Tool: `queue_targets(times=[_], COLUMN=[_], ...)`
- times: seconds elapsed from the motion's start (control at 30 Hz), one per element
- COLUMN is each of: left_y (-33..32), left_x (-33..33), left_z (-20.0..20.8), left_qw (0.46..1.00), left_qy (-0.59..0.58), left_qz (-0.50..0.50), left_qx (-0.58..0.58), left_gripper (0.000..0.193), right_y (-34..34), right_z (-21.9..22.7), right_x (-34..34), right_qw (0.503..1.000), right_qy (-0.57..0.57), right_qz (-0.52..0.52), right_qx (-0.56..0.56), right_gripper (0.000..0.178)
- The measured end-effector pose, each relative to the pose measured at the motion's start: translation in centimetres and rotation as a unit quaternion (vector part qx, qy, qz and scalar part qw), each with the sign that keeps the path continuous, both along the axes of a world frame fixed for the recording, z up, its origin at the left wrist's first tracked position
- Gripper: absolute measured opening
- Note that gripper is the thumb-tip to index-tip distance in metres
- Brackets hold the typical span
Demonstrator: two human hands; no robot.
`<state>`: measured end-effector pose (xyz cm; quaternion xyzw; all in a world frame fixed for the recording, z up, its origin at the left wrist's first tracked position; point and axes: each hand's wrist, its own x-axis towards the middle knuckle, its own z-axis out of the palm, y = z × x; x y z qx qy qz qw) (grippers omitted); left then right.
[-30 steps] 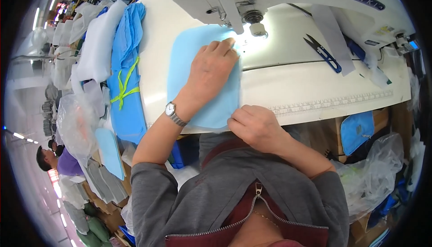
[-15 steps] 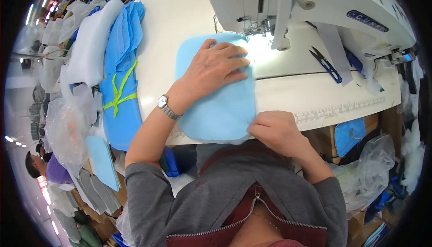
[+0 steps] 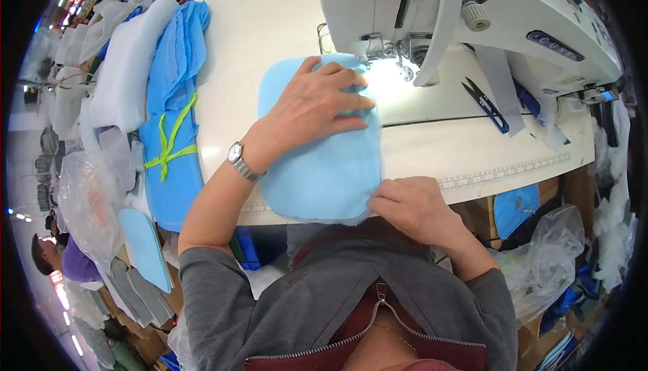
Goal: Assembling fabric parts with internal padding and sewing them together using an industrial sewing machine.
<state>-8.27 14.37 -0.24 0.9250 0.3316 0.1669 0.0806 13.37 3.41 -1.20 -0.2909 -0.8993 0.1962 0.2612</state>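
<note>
A light blue rounded fabric panel lies flat on the white table, its far right edge by the lit needle area of a white sewing machine. My left hand, with a metal watch on the wrist, rests on the panel's upper part with fingers spread. At the near right corner my right hand pinches the panel's edge between thumb and fingers. The machine's head hides the panel's farthest right edge.
Dark blue thread snips lie right of the machine's needle. A ruler strip runs along the table's front edge. On the left are a blue fabric stack tied with a green ribbon and white padding. A person in purple is farther left.
The whole scene has shifted slightly in the picture as my head moved. Both hands keep about the same places on the blue panel; the left fingers are spread a little differently.
</note>
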Motion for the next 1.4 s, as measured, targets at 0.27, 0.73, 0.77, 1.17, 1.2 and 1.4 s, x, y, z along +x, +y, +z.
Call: queue_targets(times=[0.27, 0.73, 0.77, 1.17, 1.2, 1.4], left_y=[-0.4, -2.1, -2.1, -2.2, -1.7, 0.6], left_x=[0.5, 0.8, 0.6, 0.2, 0.1, 0.0], left_z=[-0.4, 0.1, 0.1, 1.1, 1.0, 1.7], left_qw=[1.000, 0.999, 0.998, 0.999, 0.999, 0.996], left_qy=[-0.006, 0.037, 0.044, 0.013, 0.009, 0.031], left_qz=[0.016, -0.016, -0.029, -0.032, -0.032, -0.004], left_qx=[0.023, 0.020, 0.014, -0.034, -0.033, -0.078], left_gripper=[0.014, 0.020, 0.022, 0.033, 0.033, 0.024], right_y=[1.0, 0.9, 1.0, 3.6, 4.3, 7.9], right_z=[0.1, 0.1, 0.1, -0.1, -0.1, -0.4], right_x=[0.9, 0.9, 0.9, 1.6, 1.6, 1.2], right_qw=[0.999, 0.999, 1.000, 0.999, 0.999, 0.997], right_qy=[-0.030, -0.017, -0.018, -0.022, -0.025, -0.026], right_qz=[0.007, -0.022, -0.020, 0.027, 0.027, 0.043], right_qx=[-0.026, 0.016, 0.013, 0.025, 0.026, 0.062], right_gripper=[0.010, 0.009, 0.009, 0.011, 0.011, 0.010])
